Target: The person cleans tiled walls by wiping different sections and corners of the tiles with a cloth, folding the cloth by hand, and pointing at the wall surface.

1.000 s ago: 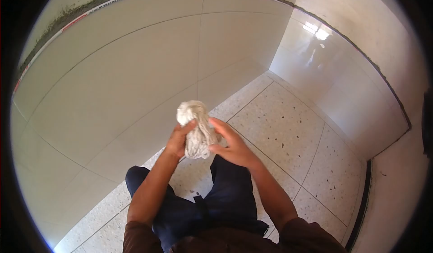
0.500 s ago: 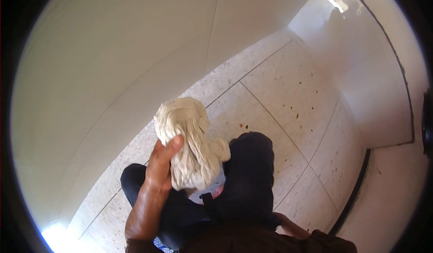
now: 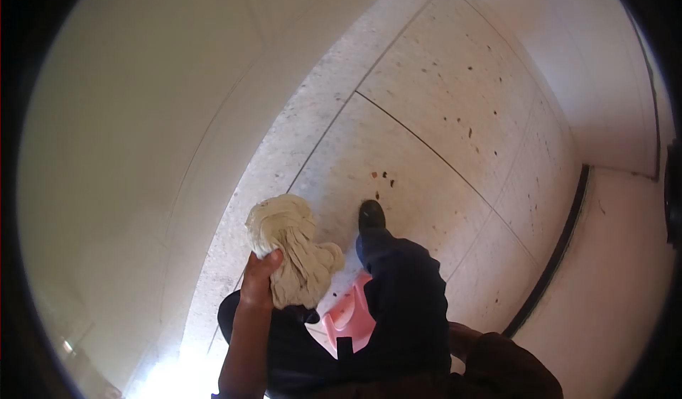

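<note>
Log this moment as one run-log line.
left hand: holding bunched off-white cloth | right hand: not visible | pink item: seen between legs

The cloth [image 3: 302,267] is showing cream, the trousers [image 3: 406,282] near-black, the plastic item [image 3: 360,321] pink; pale floor tiles [image 3: 419,186] are showing scattered dark flecking.

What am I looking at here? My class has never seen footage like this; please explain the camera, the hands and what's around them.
There is no machine: a person wears one camera on the head, looking forward and down, so straight lines look curved. The left hand grips a pale, crumpled cloth bundle. The right hand is out of sight; only part of the right arm shows. Below lies a speckled tile floor, with a dark shoe on it. A pink object, partly hidden, shows between the legs.
</note>
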`<state>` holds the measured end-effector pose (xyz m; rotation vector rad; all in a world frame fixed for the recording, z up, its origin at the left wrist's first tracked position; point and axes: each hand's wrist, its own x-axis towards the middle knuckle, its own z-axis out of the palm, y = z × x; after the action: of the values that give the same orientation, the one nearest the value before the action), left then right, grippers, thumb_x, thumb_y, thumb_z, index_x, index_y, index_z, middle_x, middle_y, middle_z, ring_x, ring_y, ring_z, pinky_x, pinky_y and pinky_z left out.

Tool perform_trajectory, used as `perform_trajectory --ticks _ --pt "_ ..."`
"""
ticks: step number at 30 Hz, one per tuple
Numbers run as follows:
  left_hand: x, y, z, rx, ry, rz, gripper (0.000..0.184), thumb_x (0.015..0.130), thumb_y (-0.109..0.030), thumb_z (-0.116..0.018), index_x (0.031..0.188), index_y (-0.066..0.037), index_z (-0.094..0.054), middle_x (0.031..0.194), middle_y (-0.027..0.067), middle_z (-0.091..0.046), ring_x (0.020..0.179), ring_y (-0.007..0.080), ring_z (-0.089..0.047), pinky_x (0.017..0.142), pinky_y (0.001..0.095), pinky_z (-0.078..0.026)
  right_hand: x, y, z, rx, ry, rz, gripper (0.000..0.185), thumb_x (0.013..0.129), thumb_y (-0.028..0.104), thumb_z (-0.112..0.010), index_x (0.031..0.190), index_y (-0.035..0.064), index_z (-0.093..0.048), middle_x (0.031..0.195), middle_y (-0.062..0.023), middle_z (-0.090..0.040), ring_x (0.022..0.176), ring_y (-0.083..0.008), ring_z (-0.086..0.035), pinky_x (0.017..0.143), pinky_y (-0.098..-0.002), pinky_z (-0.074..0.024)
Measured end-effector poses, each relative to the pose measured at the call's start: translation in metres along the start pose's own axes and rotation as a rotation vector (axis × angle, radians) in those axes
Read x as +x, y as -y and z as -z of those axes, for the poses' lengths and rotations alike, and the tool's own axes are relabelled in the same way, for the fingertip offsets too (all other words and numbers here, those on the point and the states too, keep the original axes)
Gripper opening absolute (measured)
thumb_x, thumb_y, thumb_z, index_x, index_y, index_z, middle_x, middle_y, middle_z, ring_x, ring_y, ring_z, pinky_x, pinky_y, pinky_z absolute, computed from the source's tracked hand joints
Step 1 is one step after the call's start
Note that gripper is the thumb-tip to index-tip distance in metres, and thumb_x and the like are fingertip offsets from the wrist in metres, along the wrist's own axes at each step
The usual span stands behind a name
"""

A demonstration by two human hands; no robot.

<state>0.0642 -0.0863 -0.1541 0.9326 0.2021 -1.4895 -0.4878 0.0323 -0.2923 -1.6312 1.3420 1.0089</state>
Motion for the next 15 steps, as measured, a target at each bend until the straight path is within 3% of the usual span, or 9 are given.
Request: perform_trajectory --ticks 6,8,12,15 --pt "0.015 0.049 -0.002 -0.054 -0.039 0.22 0.065 0.095 -0.024 -0.071 0.148 -0.001 -0.041 0.135 0.0175 -0.06 0.122 0.0335 -0.062 0.105 0.0486 -0.052 -0.053 -0.001 0.023 -0.013 -0.022 0.009 0.061 0.079 0.027 -0.075 0.134 0.0084 -0.055 0.114 -0.016 -0.067 0.105 -0.031 -0.065 0.086 -0.0485 -0.0488" --pt "0.002 0.058 -0.025 -0.121 -0.012 0.364 0.064 0.098 -0.03 -0.068 0.148 -0.003 -0.041 0.139 0.0164 -0.058 0.127 0.034 -0.058 0.108 0.0501 -0.049 -0.07 -0.004 0.027 -0.02 -0.034 0.016 0.062 0.078 0.027 -0.075 0.134 0.009 -0.055 0.114 -0.016 -0.066 0.105 -0.0313 -0.065 0.086 -0.0492 -0.0484" --pt "-0.018 0.061 -0.078 -0.128 -0.095 0.463 0.065 0.099 -0.035 -0.065 0.15 -0.004 -0.04 0.141 0.0158 -0.056 0.129 0.0348 -0.056 0.11 0.051 -0.047 -0.116 -0.017 0.057 -0.11 -0.046 0.073 0.065 0.076 0.027 -0.077 0.135 0.0101 -0.054 0.114 -0.016 -0.065 0.106 -0.032 -0.064 0.085 -0.0506 -0.0475" --pt "-0.015 0.043 -0.151 -0.083 -0.046 0.48 0.065 0.099 -0.033 -0.065 0.15 -0.004 -0.039 0.141 0.0156 -0.056 0.129 0.0352 -0.056 0.11 0.0512 -0.047 -0.161 -0.023 0.125 -0.297 0.0 0.145 0.085 0.061 0.028 -0.083 0.138 0.0132 -0.049 0.105 -0.0151 -0.065 0.1 -0.0333 -0.064 0.08 -0.0483 -0.0462"
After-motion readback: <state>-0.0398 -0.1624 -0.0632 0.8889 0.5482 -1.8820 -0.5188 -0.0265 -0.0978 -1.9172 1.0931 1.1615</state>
